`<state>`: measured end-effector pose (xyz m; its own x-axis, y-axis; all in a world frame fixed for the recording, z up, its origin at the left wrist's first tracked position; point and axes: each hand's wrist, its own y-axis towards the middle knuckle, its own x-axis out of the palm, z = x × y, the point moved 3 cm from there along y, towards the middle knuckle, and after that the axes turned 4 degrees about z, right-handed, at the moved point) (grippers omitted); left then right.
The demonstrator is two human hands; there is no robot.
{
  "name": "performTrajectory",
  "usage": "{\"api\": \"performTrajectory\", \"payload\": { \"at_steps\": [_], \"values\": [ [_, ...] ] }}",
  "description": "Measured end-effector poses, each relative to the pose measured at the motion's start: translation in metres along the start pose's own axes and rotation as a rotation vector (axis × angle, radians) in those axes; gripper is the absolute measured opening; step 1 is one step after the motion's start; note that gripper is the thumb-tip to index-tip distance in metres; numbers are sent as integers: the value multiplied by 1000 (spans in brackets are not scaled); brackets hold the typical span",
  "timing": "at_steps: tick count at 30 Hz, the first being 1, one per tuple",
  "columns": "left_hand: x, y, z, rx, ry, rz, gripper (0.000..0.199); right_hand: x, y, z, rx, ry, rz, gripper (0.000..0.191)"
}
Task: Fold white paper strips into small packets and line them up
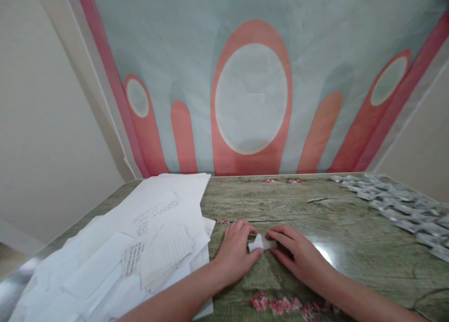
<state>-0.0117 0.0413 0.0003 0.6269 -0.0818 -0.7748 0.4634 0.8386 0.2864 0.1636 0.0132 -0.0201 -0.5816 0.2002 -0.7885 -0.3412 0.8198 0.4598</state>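
Note:
A small folded piece of white paper [258, 242] is held between my two hands, low over the table near its front. The fingers and thumb of my left hand [239, 247] pinch its left end. On the other side, my right hand [293, 249] has its thumb and fingertips closed on the right end. A fold stands up as a point in the middle of the piece. Parts of both ends are hidden by my fingers.
Loose white sheets [168, 184], some printed, lie heaped on the left of the wood-patterned table [238, 200]. Several folded paper pieces [396, 205] stand in rows at the right. Behind the table hangs a backdrop [315, 46] with red arches and pale ovals.

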Motion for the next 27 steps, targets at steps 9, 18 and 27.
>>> {"api": "performTrajectory", "payload": {
  "at_steps": [9,18,27],
  "values": [
    [-4,1,5,-11,-180,-8,36,-4,7,3,49,118,-27,14],
    [-4,1,8,50,-190,-22,13,-9,7,-5,48,218,32,9],
    [-6,7,0,-148,-444,134,9,-17,5,-3,28,247,249,10]
  ]
}}
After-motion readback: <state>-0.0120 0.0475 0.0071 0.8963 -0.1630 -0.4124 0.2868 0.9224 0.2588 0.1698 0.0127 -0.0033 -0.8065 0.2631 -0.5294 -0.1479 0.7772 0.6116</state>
